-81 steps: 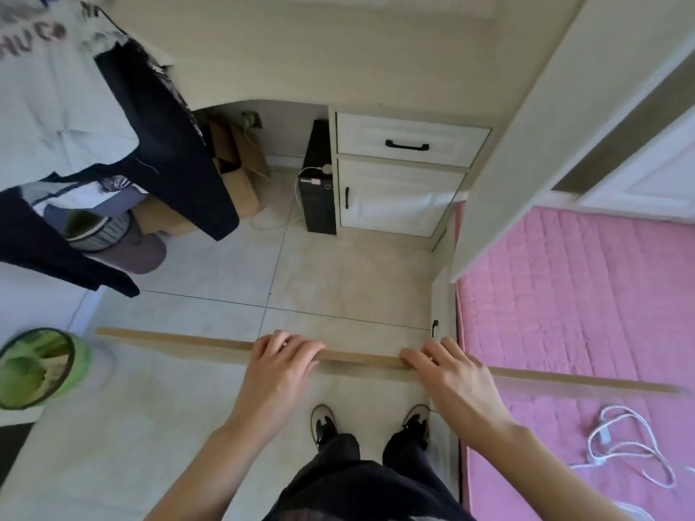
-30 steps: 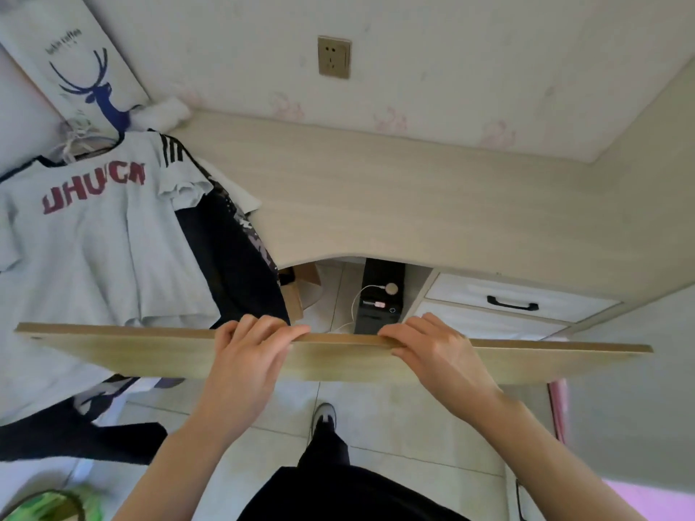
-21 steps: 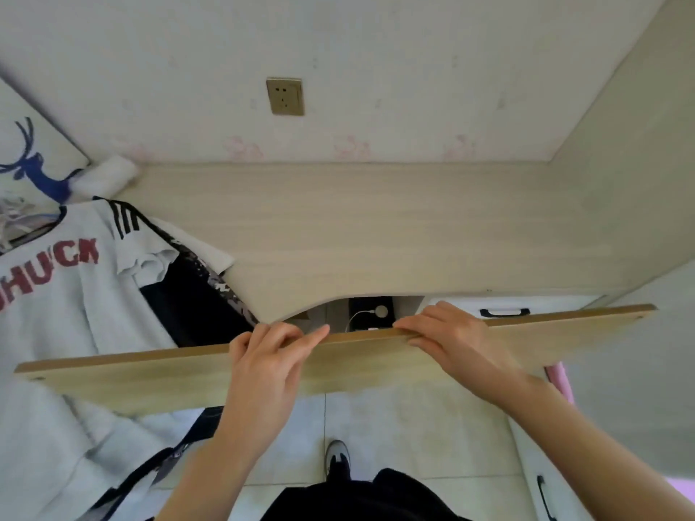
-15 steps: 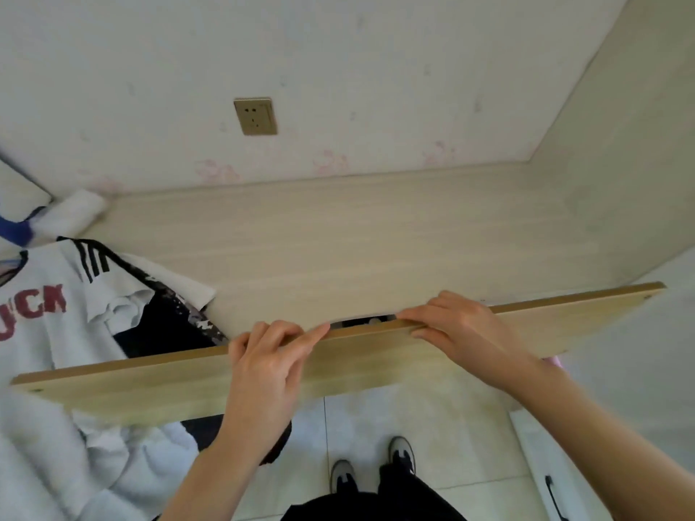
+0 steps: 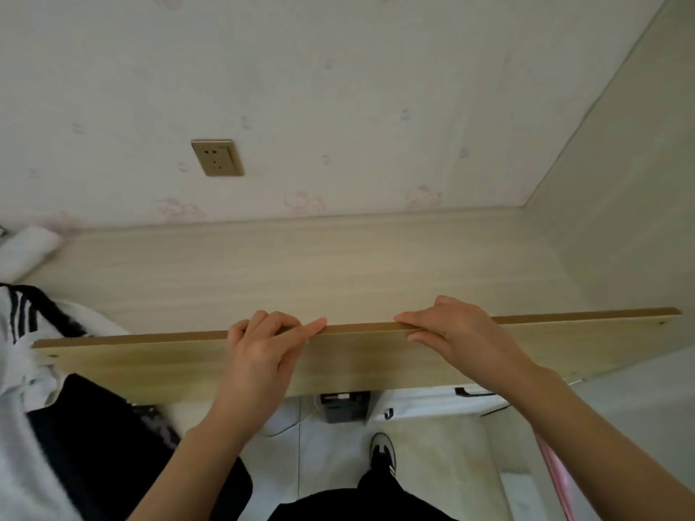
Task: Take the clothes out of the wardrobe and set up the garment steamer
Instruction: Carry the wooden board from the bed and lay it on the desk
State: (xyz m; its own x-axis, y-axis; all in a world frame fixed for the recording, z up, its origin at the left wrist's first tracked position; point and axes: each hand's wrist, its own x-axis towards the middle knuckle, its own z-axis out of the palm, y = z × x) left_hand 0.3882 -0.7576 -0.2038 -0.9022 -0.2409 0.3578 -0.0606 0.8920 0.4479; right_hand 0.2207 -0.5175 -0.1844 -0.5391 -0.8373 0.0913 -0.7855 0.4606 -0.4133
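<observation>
Beyond the gripped board the desk top lies bare; left of the grip, hanging clothes crowd the board's end.

Pale wood-grain board with a tan top edge. Cream wall with faint pink prints, beige socket. At left, a white shirt with black stripes over black cloth.

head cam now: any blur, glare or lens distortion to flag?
Head view: soft all over, and the white shirt at the left edge smears badly. The wide lens tilts the wall socket. Light is even and diffuse, no glare. Both hands, left and right, and the board stay legible.
</observation>
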